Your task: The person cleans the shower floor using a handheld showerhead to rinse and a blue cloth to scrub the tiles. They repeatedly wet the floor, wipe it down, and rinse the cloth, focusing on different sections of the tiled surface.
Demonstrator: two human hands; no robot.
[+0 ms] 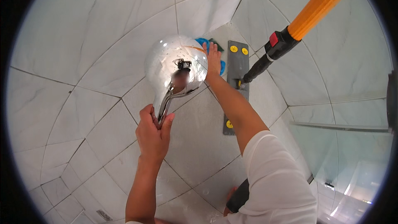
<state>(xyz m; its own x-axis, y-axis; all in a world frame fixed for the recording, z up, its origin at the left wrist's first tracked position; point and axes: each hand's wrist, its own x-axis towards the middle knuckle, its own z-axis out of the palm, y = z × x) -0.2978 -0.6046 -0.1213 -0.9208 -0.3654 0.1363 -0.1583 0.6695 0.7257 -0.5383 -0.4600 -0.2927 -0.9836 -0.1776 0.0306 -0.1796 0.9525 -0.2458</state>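
My left hand [154, 132] grips the handle of a chrome ladle-shaped object, probably a shower head [177, 65], whose shiny round back faces up. My right hand [214, 59] reaches past its right edge, fingers extended, over a blue cloth or bag [222, 67] with a dark green scouring pad [216, 44] near the fingertips. Whether the palm presses on these cannot be told. Just right of that hand lies a grey flat mop head [238, 62] with yellow round fittings, partly hidden by my forearm.
An orange mop pole [320, 4] with a black joint slants up to the right. Marbled wall tiles [124, 37] surround the tiled floor [199, 137]. A glass panel [351, 155] with a metal edge stands at right; a small drain [104, 215] is at lower left.
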